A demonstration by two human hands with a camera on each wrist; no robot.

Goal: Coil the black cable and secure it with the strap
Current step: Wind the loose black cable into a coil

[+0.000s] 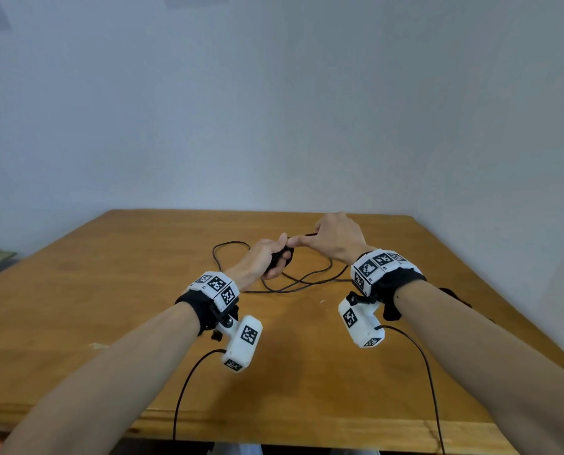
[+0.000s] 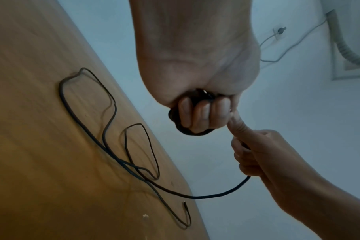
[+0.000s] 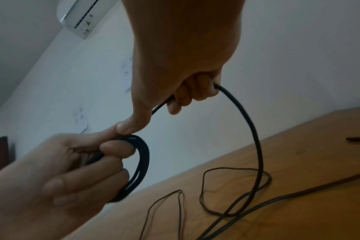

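My left hand point(image 1: 269, 259) grips a small coil of black cable point(image 3: 143, 155) in its curled fingers, raised above the middle of the wooden table point(image 1: 110, 307). My right hand point(image 1: 326, 238) is close beside it, thumb tip against the coil, its fingers curled round the running length of cable point(image 3: 255, 129). From there the cable drops to the table and lies in loose loops point(image 1: 231, 244), and its free end point(image 2: 185, 207) rests near the table edge. A dark strip point(image 3: 358, 138), possibly the strap, lies on the table to the right.
The table stands against a pale wall point(image 1: 274, 110). Loose cable loops point(image 2: 109, 113) spread under and in front of both hands. Thin black leads point(image 1: 188, 382) hang from the wrist cameras over the table's near edge. An air conditioner point(image 3: 80, 17) is mounted high on the wall.
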